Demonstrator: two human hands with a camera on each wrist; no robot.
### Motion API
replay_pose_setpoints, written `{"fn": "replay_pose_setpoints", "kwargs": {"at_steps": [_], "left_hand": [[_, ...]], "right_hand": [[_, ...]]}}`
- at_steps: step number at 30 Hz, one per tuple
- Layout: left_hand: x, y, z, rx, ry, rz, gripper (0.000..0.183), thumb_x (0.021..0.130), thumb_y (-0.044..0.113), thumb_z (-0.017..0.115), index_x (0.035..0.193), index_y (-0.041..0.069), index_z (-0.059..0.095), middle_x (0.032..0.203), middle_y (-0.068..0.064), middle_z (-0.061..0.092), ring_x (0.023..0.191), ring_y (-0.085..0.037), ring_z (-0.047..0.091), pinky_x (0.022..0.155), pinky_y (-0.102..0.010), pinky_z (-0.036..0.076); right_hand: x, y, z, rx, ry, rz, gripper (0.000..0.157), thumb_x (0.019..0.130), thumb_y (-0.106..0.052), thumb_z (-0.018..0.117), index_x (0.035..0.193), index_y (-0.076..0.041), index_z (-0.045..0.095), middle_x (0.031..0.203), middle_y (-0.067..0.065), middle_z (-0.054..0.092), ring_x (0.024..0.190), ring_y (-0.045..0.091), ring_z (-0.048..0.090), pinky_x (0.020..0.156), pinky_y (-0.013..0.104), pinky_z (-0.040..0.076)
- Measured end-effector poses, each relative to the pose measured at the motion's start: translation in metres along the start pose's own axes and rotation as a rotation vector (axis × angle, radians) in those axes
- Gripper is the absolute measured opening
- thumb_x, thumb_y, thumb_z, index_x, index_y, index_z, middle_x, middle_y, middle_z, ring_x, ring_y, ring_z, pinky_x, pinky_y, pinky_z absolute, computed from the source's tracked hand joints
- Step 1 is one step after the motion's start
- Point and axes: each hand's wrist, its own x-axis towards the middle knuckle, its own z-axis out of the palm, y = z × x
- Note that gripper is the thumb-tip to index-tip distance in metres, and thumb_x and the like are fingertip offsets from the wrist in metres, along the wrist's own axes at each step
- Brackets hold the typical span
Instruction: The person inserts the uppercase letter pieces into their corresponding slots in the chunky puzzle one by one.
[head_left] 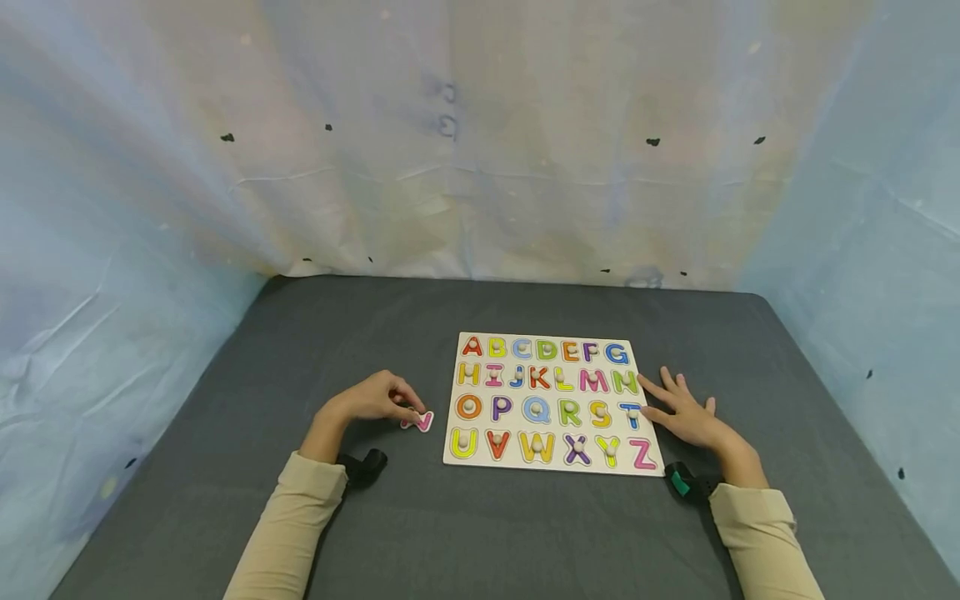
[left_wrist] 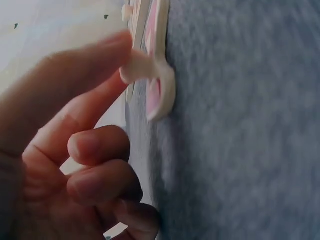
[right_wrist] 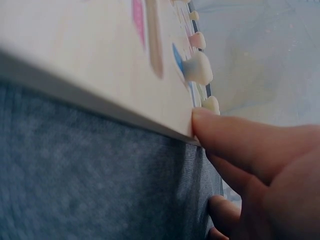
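Left of the puzzle board, my left hand [head_left: 377,398] pinches the small round knob [left_wrist: 137,68] of a pink letter puzzle piece [head_left: 425,422] between thumb and index finger. The piece looks like a Z and has a pale wooden edge [left_wrist: 170,92]; it is right at the tabletop. The other fingers of this hand are curled. On the far side, my right hand [head_left: 688,414] has spread fingers, with fingertips on the right edge of the wooden alphabet board [head_left: 452,461]. In the right wrist view the thumb [right_wrist: 215,130] presses the board near its corner.
Knobbed letters A to Y sit in rows on the board; the pink Z spot [head_left: 642,454] at its lower right shows no knob. A dark grey cloth covers the table [head_left: 480,533]. Pale painted curtains [head_left: 465,150] stand behind and at both sides.
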Motion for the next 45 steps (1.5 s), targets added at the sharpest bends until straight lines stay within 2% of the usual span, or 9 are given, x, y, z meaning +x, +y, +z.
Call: {"fn": "replay_pose_setpoints", "kwargs": {"at_steps": [6, 10, 15, 18, 22, 31, 38, 42, 45], "left_hand": [[-0.003, 0.0, -0.003, 0.022, -0.016, 0.0, 0.019, 0.082, 0.012, 0.074, 0.098, 0.002, 0.076, 0.064, 0.006, 0.048, 0.056, 0.001, 0.037, 0.054, -0.016, 0.031], [-0.003, 0.003, -0.002, 0.041, 0.025, -0.007, 0.017, 0.081, 0.013, 0.075, 0.095, 0.004, 0.077, 0.069, -0.001, 0.059, 0.057, 0.0, 0.039, 0.055, -0.017, 0.032], [-0.002, 0.007, 0.001, 0.079, 0.104, -0.052, 0.013, 0.078, 0.018, 0.078, 0.088, 0.009, 0.078, 0.089, -0.008, 0.071, 0.069, -0.006, 0.045, 0.062, -0.018, 0.037], [-0.002, 0.008, 0.001, 0.085, 0.108, -0.06, 0.014, 0.078, 0.019, 0.079, 0.088, 0.01, 0.078, 0.094, -0.009, 0.07, 0.075, -0.009, 0.047, 0.066, -0.019, 0.039], [-0.001, 0.007, 0.001, 0.08, 0.088, -0.053, 0.016, 0.08, 0.019, 0.078, 0.093, 0.009, 0.078, 0.095, -0.01, 0.069, 0.076, -0.01, 0.046, 0.066, -0.02, 0.039], [0.001, 0.006, 0.005, 0.107, 0.069, -0.001, 0.011, 0.078, 0.017, 0.077, 0.086, 0.01, 0.077, 0.085, -0.007, 0.065, 0.07, -0.007, 0.044, 0.063, -0.018, 0.037], [-0.001, 0.008, 0.006, 0.122, 0.137, 0.057, 0.009, 0.077, 0.018, 0.078, 0.084, 0.012, 0.076, 0.083, -0.009, 0.065, 0.069, -0.004, 0.045, 0.064, -0.018, 0.039], [0.001, 0.016, 0.011, 0.095, 0.181, 0.091, 0.01, 0.079, 0.019, 0.077, 0.086, 0.012, 0.076, 0.08, -0.01, 0.062, 0.066, -0.003, 0.041, 0.062, -0.018, 0.037], [0.007, 0.025, 0.016, 0.07, 0.181, 0.12, 0.011, 0.08, 0.019, 0.076, 0.087, 0.01, 0.076, 0.08, -0.013, 0.062, 0.067, -0.006, 0.042, 0.063, -0.018, 0.037]], "right_hand": [[0.0, -0.001, 0.0, 0.006, -0.003, 0.007, 0.072, 0.097, -0.043, 0.051, 0.152, -0.007, 0.023, 0.157, 0.033, -0.005, 0.143, 0.055, -0.015, 0.098, 0.078, -0.02], [0.0, -0.002, -0.001, 0.005, -0.011, 0.011, 0.073, 0.097, -0.044, 0.051, 0.152, -0.008, 0.023, 0.157, 0.033, -0.006, 0.142, 0.055, -0.016, 0.097, 0.078, -0.02], [0.0, -0.001, -0.001, -0.002, -0.013, 0.02, 0.073, 0.096, -0.045, 0.051, 0.153, -0.009, 0.022, 0.157, 0.033, -0.005, 0.143, 0.055, -0.015, 0.098, 0.078, -0.02], [0.001, -0.001, -0.001, -0.005, -0.016, 0.025, 0.072, 0.097, -0.045, 0.051, 0.153, -0.009, 0.022, 0.157, 0.032, -0.005, 0.143, 0.055, -0.015, 0.098, 0.078, -0.02], [0.001, -0.002, -0.001, -0.004, -0.019, 0.025, 0.073, 0.097, -0.045, 0.051, 0.153, -0.009, 0.022, 0.157, 0.033, -0.005, 0.143, 0.055, -0.015, 0.098, 0.078, -0.02], [0.001, -0.002, -0.001, -0.003, -0.017, 0.026, 0.072, 0.097, -0.044, 0.051, 0.153, -0.008, 0.022, 0.157, 0.033, -0.005, 0.143, 0.055, -0.015, 0.098, 0.078, -0.02], [0.0, -0.002, 0.002, 0.0, -0.008, 0.015, 0.072, 0.096, -0.045, 0.052, 0.152, -0.009, 0.024, 0.157, 0.032, -0.004, 0.143, 0.055, -0.013, 0.098, 0.078, -0.019], [0.0, -0.001, 0.001, -0.012, 0.001, 0.013, 0.072, 0.096, -0.045, 0.052, 0.152, -0.009, 0.024, 0.157, 0.032, -0.003, 0.143, 0.055, -0.012, 0.098, 0.079, -0.018], [0.0, 0.0, 0.0, -0.015, 0.008, 0.015, 0.072, 0.096, -0.044, 0.052, 0.152, -0.008, 0.024, 0.157, 0.033, -0.003, 0.143, 0.056, -0.013, 0.098, 0.079, -0.018]]}}
